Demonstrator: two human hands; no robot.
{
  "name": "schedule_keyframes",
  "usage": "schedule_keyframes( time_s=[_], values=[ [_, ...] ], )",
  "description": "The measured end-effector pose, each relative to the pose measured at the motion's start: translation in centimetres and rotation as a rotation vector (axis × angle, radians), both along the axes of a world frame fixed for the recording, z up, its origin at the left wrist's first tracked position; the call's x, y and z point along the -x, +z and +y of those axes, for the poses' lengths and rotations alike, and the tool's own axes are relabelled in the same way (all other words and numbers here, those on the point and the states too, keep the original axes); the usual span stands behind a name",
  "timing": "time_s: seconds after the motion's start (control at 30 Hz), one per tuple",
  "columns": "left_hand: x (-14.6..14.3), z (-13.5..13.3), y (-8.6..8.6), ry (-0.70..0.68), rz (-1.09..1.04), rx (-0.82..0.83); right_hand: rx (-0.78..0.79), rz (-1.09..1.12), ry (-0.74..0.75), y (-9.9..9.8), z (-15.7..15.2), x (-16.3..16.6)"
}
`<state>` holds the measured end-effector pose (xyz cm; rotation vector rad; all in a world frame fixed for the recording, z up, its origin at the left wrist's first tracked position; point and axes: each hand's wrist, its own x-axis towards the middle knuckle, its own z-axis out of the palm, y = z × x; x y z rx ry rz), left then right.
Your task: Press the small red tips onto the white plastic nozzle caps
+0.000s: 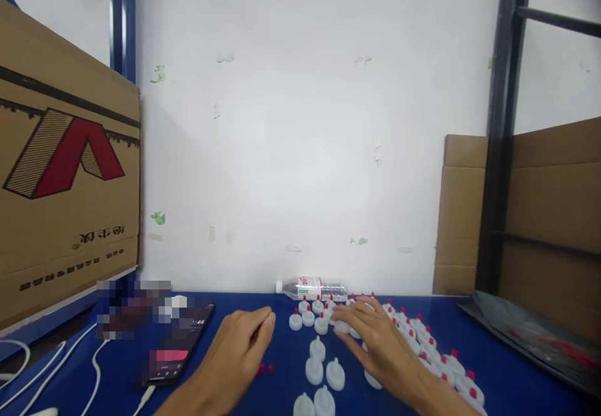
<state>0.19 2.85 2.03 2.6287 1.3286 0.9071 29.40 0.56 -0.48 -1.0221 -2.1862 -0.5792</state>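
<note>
My left hand (241, 347) is closed in a loose fist above the blue table, its thumb against the curled fingers; anything inside is hidden. Beside it lie a few small red tips (270, 369). My right hand (375, 334) reaches over the group of white caps, and its thumb and fingers close around a white nozzle cap (342, 326), partly hidden by the fingers. Several white nozzle caps without red tips, such as this bare cap (335, 374), stand between my hands. Behind and to the right stand many red-tipped caps (454, 363).
A clear water bottle (312, 289) lies on its side against the white wall. On the left are a phone (183, 347), white cables (96, 366) and a large cardboard box (70, 171). A grey plastic bag (530, 334) lies at the right edge of the blue table (277, 397).
</note>
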Motion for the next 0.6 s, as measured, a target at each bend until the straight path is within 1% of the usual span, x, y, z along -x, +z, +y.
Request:
schedule_keyframes(
  time_s=[0.07, 0.1, 0.2, 0.3, 0.37, 0.47, 0.53, 0.6],
  values=[
    [1.2, 1.1, 0.8, 0.029, 0.258, 0.039, 0.094, 0.032, -0.04, -0.4, 0.8, -1.0],
    [1.8, 1.7, 1.0, 0.056, 0.357, 0.063, 0.131, 0.038, -0.053, -0.6, 1.1, -1.3],
    [3.4, 3.4, 0.7, 0.116, 0.406, 0.11, 0.178, 0.036, -0.067, -1.2, 1.3, -1.5],
    [4.5, 4.3, 0.3, 0.152, 0.43, 0.172, 0.226, 0.042, -0.107, -1.6, 1.2, -1.3],
    [4.8, 4.3, 0.3, 0.161, 0.453, 0.229, 0.316, 0.058, -0.129, -1.9, 1.1, -1.0],
    [4.9, 3.8, 0.7, 0.14, 0.478, 0.323, 0.421, 0.052, -0.109, -2.1, 1.0, -0.5],
    [4.8, 3.4, 0.7, 0.119, 0.491, 0.376, 0.429, 0.053, -0.103, -2.0, 0.9, -0.3],
    [4.7, 3.2, 0.6, 0.1, 0.506, 0.42, 0.41, 0.089, -0.13, -1.9, 0.8, -0.3]
  ],
)
